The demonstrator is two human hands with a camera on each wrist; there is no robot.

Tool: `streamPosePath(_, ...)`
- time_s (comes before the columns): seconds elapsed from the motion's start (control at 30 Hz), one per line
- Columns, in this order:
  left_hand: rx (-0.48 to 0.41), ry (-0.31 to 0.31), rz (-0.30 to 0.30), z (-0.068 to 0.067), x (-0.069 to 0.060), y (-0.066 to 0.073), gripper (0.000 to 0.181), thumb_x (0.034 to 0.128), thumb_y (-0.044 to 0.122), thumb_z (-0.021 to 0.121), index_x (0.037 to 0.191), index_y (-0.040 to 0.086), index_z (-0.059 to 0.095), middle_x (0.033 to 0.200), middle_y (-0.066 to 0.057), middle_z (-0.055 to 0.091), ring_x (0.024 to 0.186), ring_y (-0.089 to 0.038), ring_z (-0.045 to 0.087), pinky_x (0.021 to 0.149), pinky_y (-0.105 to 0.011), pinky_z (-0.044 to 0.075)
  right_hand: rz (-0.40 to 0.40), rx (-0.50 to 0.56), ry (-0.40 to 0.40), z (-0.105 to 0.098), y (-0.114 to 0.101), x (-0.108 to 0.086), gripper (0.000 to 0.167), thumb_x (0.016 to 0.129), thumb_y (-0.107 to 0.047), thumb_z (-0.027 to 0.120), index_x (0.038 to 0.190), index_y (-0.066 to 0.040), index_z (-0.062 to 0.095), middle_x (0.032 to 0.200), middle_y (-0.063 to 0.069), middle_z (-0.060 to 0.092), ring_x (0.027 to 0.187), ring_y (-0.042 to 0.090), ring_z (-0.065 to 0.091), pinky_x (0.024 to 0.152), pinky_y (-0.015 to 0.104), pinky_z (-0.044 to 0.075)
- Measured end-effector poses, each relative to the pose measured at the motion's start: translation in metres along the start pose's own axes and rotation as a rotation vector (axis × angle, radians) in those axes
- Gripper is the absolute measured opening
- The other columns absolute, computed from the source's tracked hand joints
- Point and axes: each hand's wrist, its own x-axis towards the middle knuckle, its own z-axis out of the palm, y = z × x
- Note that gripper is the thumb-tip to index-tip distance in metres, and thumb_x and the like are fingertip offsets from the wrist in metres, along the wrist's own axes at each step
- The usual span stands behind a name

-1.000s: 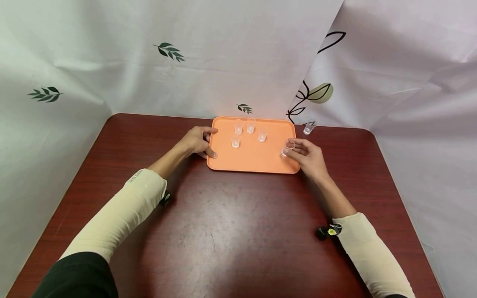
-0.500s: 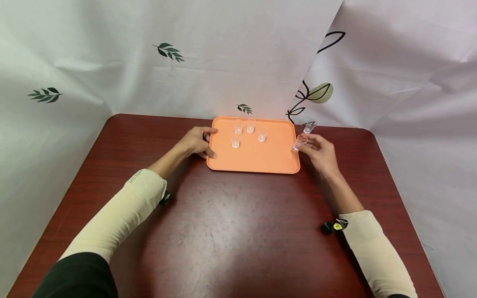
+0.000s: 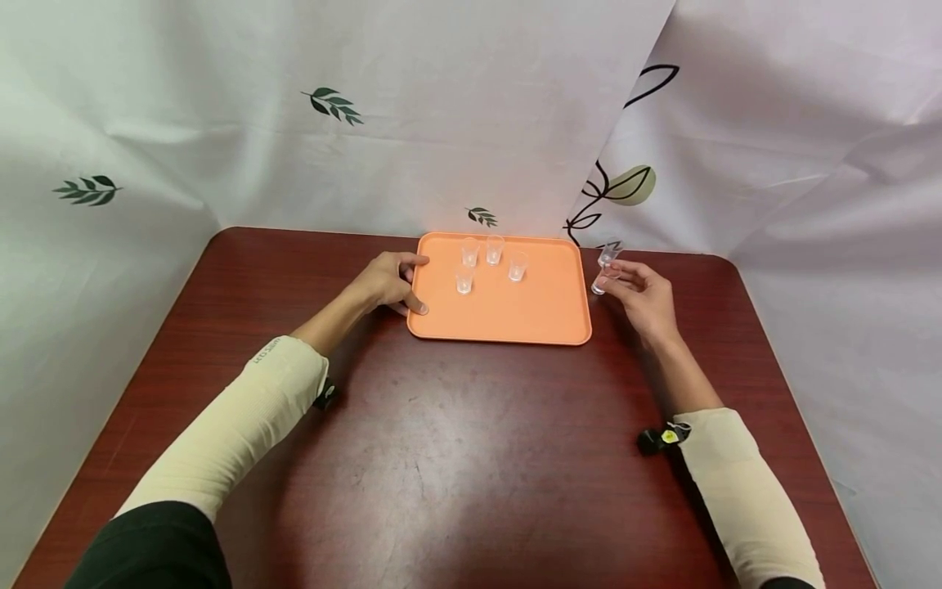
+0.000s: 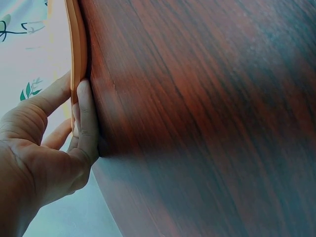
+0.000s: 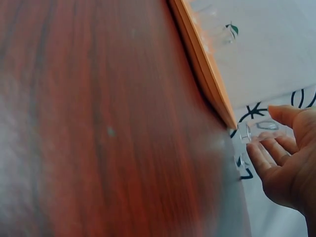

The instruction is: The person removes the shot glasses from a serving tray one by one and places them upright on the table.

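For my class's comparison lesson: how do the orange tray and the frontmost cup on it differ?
The orange tray is opaque; the frontmost cup is clear. The tray is broad and shallow; the cup is small and narrow. The left grip holds the tray; the cup is not held. Both have raised sides.

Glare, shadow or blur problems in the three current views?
Head: pale glare on the table, dark shadow beside the left sleeve. Left wrist: bluish sheen at the picture's upper right. Right wrist: whitish glare along the left edge; cups on the tray look faint and soft.
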Motion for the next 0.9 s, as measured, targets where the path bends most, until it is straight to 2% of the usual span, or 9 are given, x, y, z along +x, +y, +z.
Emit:
streamPosePath(0.23, 0.004, 0.003, 0.002, -0.001, 0.000, 0.000, 0.103, 0.0772, -0.014, 0.097, 0.167, 0.014, 0.056, 0.109, -0.008, 0.045, 0.072, -0.014, 0.062, 0.063, -0.031, 0.072, 0.047, -0.040, 0.056, -0.008, 0.003, 0.009, 0.047, 0.098, 0.001, 0.084, 0.140, 0.012, 0.068, 0.097, -0.019, 0.077, 0.095, -0.004, 0.074, 0.084, 0.006, 0.063)
streamPosePath(0.53, 0.000, 0.003, -0.001, -0.001, 0.000, 0.000, 0.103, 0.0775, -0.014, 0.097, 0.167, 0.015, 0.056, 0.108, -0.008, 0.044, 0.070, -0.014, 0.062, 0.062, -0.030, 0.071, 0.114, -0.105, 0.076, -0.019, 0.004, 0.018, 0.051, 0.100, -0.006, 0.084, 0.146, 0.008, 0.067, 0.102, -0.017, 0.074, 0.100, -0.005, 0.070, 0.084, 0.006, 0.061)
streamPosePath(0.67, -0.001, 0.004, -0.001, 0.000, -0.001, 0.000, 0.103, 0.0778, -0.014, 0.097, 0.167, 0.015, 0.056, 0.108, -0.008, 0.044, 0.070, -0.013, 0.061, 0.062, -0.030, 0.071, 0.137, -0.108, 0.091, -0.023, 0.003, 0.023, 0.049, 0.100, -0.007, 0.084, 0.145, 0.005, 0.068, 0.101, -0.019, 0.073, 0.100, -0.005, 0.069, 0.085, 0.007, 0.061)
streamPosePath(0.9, 0.010, 0.003, -0.005, 0.000, -0.001, 0.001, 0.102, 0.0783, -0.013, 0.097, 0.167, 0.016, 0.057, 0.107, -0.008, 0.044, 0.069, -0.014, 0.061, 0.064, -0.032, 0.072, 0.167, -0.038, 0.113, -0.031, 0.004, 0.033, 0.047, 0.100, -0.004, 0.083, 0.144, 0.005, 0.068, 0.100, -0.018, 0.074, 0.099, -0.004, 0.068, 0.083, 0.007, 0.062)
